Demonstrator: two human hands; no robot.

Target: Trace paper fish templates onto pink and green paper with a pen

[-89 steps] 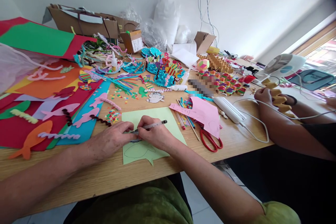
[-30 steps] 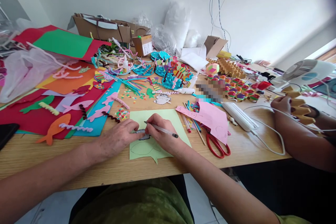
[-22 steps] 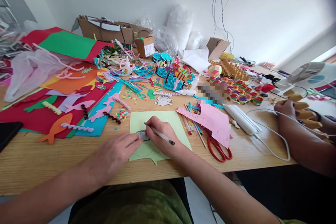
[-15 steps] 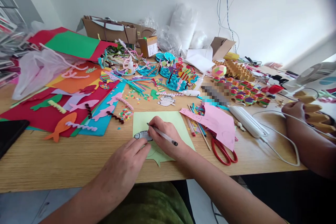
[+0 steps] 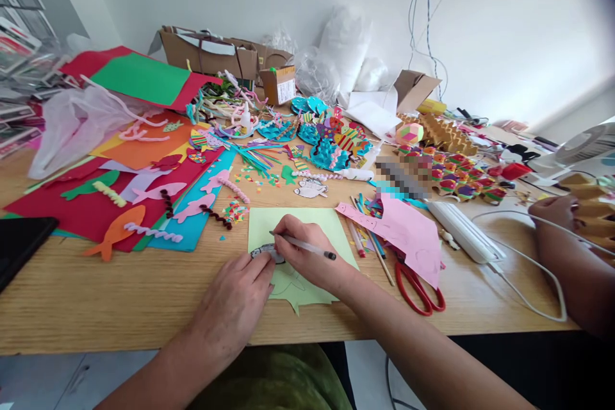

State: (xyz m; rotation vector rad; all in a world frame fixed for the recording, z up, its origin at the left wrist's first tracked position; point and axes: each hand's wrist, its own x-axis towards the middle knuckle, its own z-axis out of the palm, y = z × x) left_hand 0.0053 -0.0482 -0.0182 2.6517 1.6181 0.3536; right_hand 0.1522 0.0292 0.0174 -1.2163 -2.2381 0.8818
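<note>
My right hand [image 5: 307, 259] grips a clear-barrelled pen with a black end [image 5: 314, 248], its tip over the upper edge of a grey-and-white paper fish [image 5: 261, 252]. The fish lies on a light green sheet [image 5: 324, 223], and its right part is hidden under my hands. My left hand [image 5: 233, 301] presses the fish down with its fingertips, fingers close together. A pencilled fish-like outline shows on the sheet, below my right hand. The sheet's near edge is unevenly cut, with a pointed piece sticking out.
Red-handled scissors [image 5: 417, 291] lie partly under pink paper [image 5: 408, 237] on the right, near a white power strip [image 5: 464, 230]. Coloured sheets [image 5: 185, 234] and paper fish spread left, beside a dark flat object [image 5: 24, 243]. Another person's arm [image 5: 562, 250] rests at far right.
The view has shifted slightly, so everything sits a little further right. The pen has moved a little along the fish's upper edge; both hands keep their hold.
</note>
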